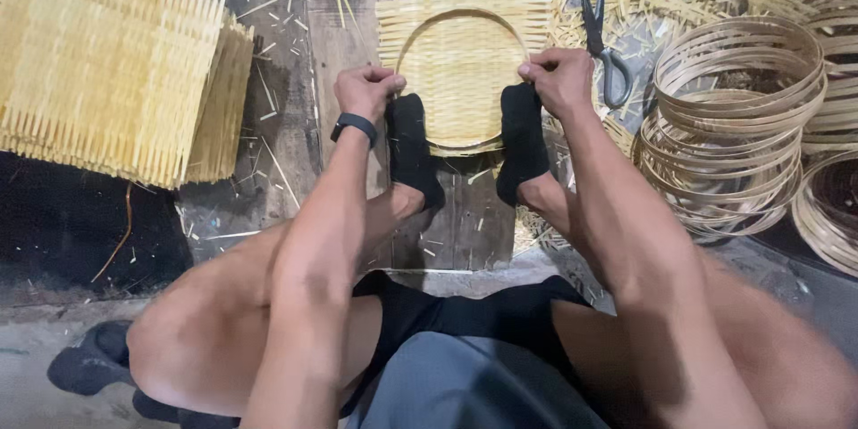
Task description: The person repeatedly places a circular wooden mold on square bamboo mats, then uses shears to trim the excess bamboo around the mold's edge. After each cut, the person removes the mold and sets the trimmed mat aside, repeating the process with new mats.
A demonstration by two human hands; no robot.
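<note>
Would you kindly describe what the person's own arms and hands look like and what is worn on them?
Both arms are bare, with no sleeves showing. The left hand is bare and gloveless, and a dark band like a watch or fitness tracker wraps its wrist. The right hand is also bare, with no glove, ring or wristband visible.

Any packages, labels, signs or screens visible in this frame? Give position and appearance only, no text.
No packages, labels or signs show.
Wrist band: on the left hand's wrist, dark blue-black strap; whether it has a screen cannot be told.
Otherwise only unmarked goods: woven bamboo mat, stacked mats, bamboo hoops, scissors.
</note>
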